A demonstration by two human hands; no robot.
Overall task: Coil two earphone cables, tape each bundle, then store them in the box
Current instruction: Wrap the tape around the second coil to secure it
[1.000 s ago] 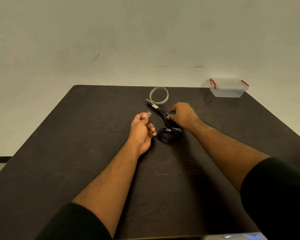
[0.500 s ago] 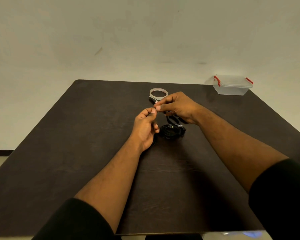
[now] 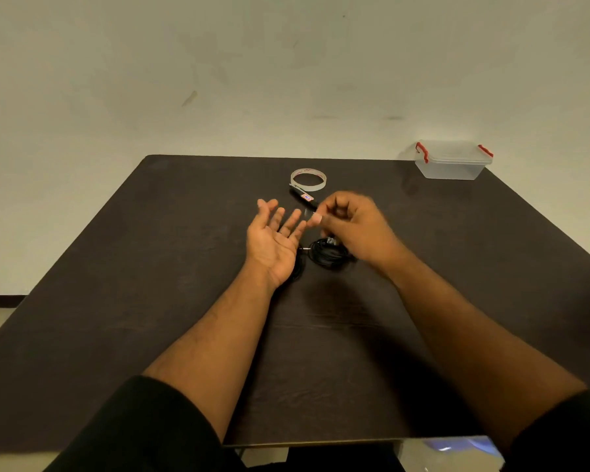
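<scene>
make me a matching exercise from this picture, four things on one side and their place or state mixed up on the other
Things:
1. left hand
2. right hand
3. tape roll
4. plastic box

Place or state:
A. far right corner of the table, lid on, red latches
B. palm up, fingers spread, holding nothing
C. lying flat beyond both hands, near the scissors
D. fingers curled, pinching a small piece of tape above the coiled black cable

Pairs: 1-B, 2-D, 3-C, 4-A

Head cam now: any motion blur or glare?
Head view: right hand is motion-blurred, left hand fairly sharp; no strong glare on the dark table; a bright bluish patch shows past the near edge; wide-angle lens splays the table edges outward.
</scene>
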